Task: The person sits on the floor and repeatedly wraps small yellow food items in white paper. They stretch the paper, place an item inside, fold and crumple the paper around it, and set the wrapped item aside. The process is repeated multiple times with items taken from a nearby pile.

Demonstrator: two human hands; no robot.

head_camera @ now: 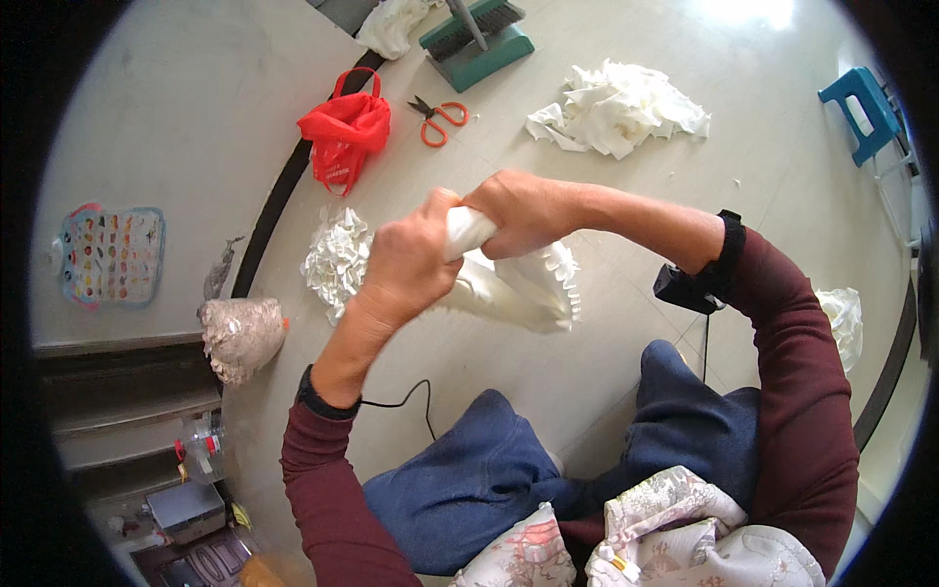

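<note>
My left hand (412, 258) and my right hand (517, 213) are raised close together, both gripping a white sheet material (469, 229) bunched into a roll between them. Below my hands a wide part of the same white material (543, 290) hangs down, its edge notched like teeth. Behind my left hand a heap of small white scraps (339, 257) lies on the floor. Farther off, a larger pile of white sheet pieces (623, 110) spreads out. Scissors with orange handles (438, 122) lie partly open beside a red bag (348, 132).
A green dustpan (484, 55) with a brush stands at the top. At the right is a blue plastic stool (866, 114). A filled clear plastic bag (242, 337) sits by the left wall, above a plastic bottle (202, 447). A black cable (411, 392) crosses the floor near my knee.
</note>
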